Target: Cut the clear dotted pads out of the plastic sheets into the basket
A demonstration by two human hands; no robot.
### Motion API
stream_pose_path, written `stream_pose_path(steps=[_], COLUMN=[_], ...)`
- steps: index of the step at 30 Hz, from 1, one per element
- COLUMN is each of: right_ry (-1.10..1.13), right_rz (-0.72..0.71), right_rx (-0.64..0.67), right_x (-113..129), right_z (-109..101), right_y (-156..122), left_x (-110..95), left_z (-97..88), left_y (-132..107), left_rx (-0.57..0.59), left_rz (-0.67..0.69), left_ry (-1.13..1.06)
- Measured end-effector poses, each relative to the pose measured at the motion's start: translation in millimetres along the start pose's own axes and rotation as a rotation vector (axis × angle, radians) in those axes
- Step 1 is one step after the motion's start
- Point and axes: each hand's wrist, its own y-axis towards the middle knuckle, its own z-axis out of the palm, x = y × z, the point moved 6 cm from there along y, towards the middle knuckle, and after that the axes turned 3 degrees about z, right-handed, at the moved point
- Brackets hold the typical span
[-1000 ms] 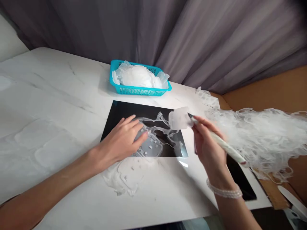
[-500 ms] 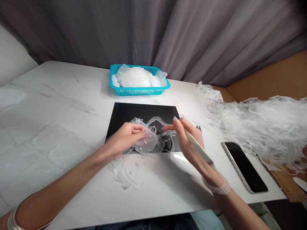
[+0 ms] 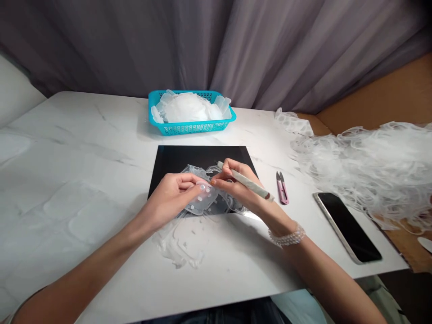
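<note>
A translucent silicone sheet [image 3: 205,200] with moulded pieces lies over a black mat [image 3: 189,159] on the white marble table [image 3: 84,148]. My left hand [image 3: 175,195] pinches the sheet near its middle, fingers curled. My right hand [image 3: 236,186] grips a white pen-like tool [image 3: 245,181], its tip pointing back left over the sheet, and its fingertips touch the sheet beside my left hand. More of the sheet [image 3: 180,243] trails toward me off the mat.
A turquoise basket [image 3: 189,128] full of translucent pieces stands behind the mat. Small pink snips [image 3: 282,187] and a black phone [image 3: 347,226] lie to the right. A big heap of translucent offcuts [image 3: 367,166] covers the right side, over brown cardboard [image 3: 371,108]. A grey curtain hangs behind.
My right hand came down and left from beside the mat onto the sheet; the translucent piece at the tool's tip is gone. My left hand curled into a pinch. The view shifted, showing snips and phone.
</note>
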Motion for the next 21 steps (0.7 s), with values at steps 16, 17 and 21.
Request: stream_pose_path(steps=[16, 17, 21], right_ry=[-0.194, -0.053, 0.331], right_rz=[-0.163, -0.134, -0.021], right_rx=[-0.405, -0.303, -0.040], right_x=[6.5, 7.6, 4.4], right_z=[-45.7, -34.2, -2.6], right_y=[0.9, 1.9, 3.4], left_x=[1.7, 2.1, 2.0], left_z=[-22.2, -20.8, -17.5], left_y=[7.6, 7.5, 7.4], left_rx=[-0.213, -0.209, -0.181], left_rz=[-0.006, -0.015, -0.025], left_ry=[-0.613, -0.623, -0.634])
